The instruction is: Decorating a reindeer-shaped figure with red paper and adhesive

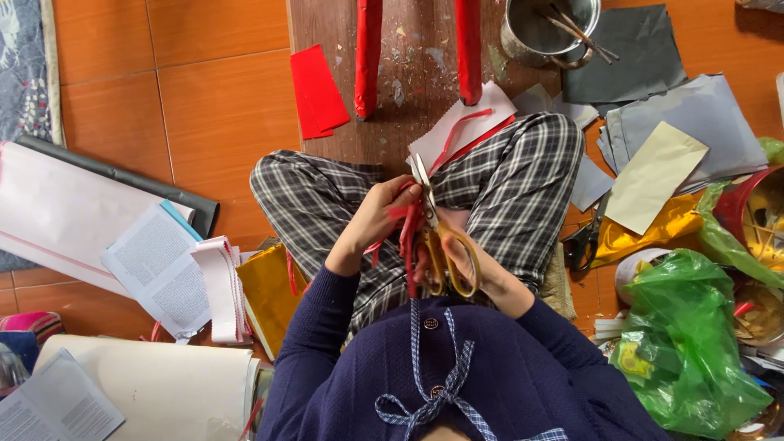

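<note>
Two hands are seen low over the lap, close together. One pair of yellow-handled scissors (pixel 437 237) is gripped by the right hand (pixel 474 265), fingers through the loops, with the blades pointing up and away from the body. A folded piece of red paper (pixel 407 224) is pinched by the left hand (pixel 371 220), fingers closed on it, just left of the blades; the paper appears to sit between them, though the overlap makes that hard to confirm. Thin red strips hang from it. Two red-wrapped sticks (pixel 367 53) lie side by side on the wooden board (pixel 416 82) beyond the knees, with one flat red sheet (pixel 317 90) to their left. One metal cup (pixel 543 33) stands at the board's far right. A second, black pair of scissors (pixel 584 241) rests on the floor to the right, near one green plastic bag (pixel 686 343).
</note>
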